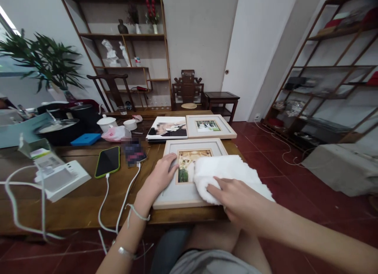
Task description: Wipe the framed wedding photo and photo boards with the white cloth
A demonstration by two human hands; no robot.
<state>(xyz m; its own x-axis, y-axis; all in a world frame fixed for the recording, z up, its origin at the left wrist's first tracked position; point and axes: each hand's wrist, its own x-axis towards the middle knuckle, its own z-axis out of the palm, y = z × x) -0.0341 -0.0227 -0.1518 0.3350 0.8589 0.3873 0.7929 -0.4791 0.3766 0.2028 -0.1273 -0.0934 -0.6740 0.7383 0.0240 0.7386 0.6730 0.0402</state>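
A picture frame (165, 199) with a pale wood edge, a light mat and a small photo in its middle lies flat near the table's front edge. My left hand (163, 173) rests on its left side, fingers stretched out over the mat. In my right hand (233, 193) is a white fluffy cloth (233, 167), pressed against the frame's right part. The cloth hides the right part of the photo and spreads past the frame's right edge. My right fingers are bent into the cloth.
Behind lie another framed photo (230, 132) and a flat photo panel (153, 134). To the left are two phones, the nearer one a green-cased phone (108, 162) on a white cable, an open white box (69, 179), a blue box (85, 139) and a lidded white pot (106, 123).
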